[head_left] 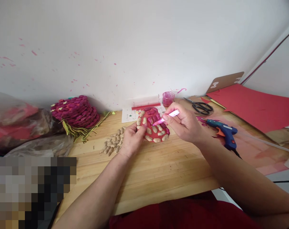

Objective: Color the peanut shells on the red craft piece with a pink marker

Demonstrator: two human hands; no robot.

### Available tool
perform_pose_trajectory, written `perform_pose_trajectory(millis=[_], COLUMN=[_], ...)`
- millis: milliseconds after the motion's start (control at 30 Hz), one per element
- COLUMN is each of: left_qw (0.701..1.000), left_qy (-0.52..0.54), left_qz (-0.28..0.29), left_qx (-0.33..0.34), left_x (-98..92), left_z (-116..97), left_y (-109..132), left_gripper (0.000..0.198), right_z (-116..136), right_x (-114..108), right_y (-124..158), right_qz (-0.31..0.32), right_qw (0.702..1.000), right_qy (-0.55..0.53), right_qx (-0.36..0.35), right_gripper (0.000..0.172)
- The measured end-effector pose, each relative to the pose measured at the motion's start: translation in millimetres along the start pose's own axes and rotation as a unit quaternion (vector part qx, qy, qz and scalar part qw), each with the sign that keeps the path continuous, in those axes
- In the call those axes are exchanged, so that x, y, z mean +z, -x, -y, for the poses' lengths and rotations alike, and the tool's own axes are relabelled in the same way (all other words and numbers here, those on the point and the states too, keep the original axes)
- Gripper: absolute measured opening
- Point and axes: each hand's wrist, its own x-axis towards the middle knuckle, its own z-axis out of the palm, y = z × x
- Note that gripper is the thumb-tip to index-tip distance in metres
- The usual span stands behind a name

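My left hand [132, 140] grips the left edge of a red card piece [152, 134] with peanuts stuck on it, thumb on top. Peanuts along its top and right are coated magenta; those at the left and bottom are bare tan. In my right hand [184, 124] is a white-handled paintbrush [172, 114], pinched between fingers and thumb. Its pink-stained tip meets the middle of the card piece, among the peanuts. Loose peanuts [114, 141] lie on the wooden table just left of my left hand. A cup of magenta paint [168, 99] stands behind the card piece.
A stack of magenta peanut pieces [75, 113] with yellow-green cords stands at left, beside plastic bags [17, 124]. On the right are black scissors [201, 108], a blue glue gun [222, 130] and red sheets [256, 103]. A white printed sheet [127, 117] lies near the paint-spattered wall [125, 44].
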Motion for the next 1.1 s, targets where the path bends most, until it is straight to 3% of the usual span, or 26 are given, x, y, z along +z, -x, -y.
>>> perform_pose_trajectory(millis=[167, 300, 467, 633, 833, 933, 1100], left_qw=[0.999, 0.997, 0.997, 0.996, 0.997, 0.997, 0.998], left_qy=[0.048, 0.066, 0.068, 0.069, 0.062, 0.061, 0.053], left_qz=[0.000, -0.017, -0.016, -0.019, -0.021, -0.022, -0.009], left_qx=[-0.024, -0.040, -0.042, -0.044, -0.041, -0.042, -0.034], left_x=[2.1, 4.4, 6.3, 6.2, 5.6, 5.5, 5.2], left_z=[-1, -4, -7, -8, -6, -6, -5], left_y=[-2, -1, 0, 0, -1, -1, 0], left_gripper=[0.049, 0.049, 0.049, 0.049, 0.050, 0.049, 0.049], right_z=[-7, -13, -8, -8, -8, -9, -5], right_x=[-2, -4, -3, -4, -4, -3, -1], right_y=[0, -1, -2, -2, -3, -3, -1], right_qz=[0.003, -0.036, -0.001, -0.036, -0.026, -0.045, -0.009], right_qw=[1.000, 0.998, 0.999, 0.997, 0.990, 0.991, 0.992], right_qy=[-0.008, 0.025, 0.015, 0.045, 0.113, 0.097, 0.105], right_qx=[-0.016, -0.034, -0.045, -0.054, -0.079, -0.083, -0.071], right_gripper=[0.012, 0.011, 0.011, 0.011, 0.008, 0.009, 0.008])
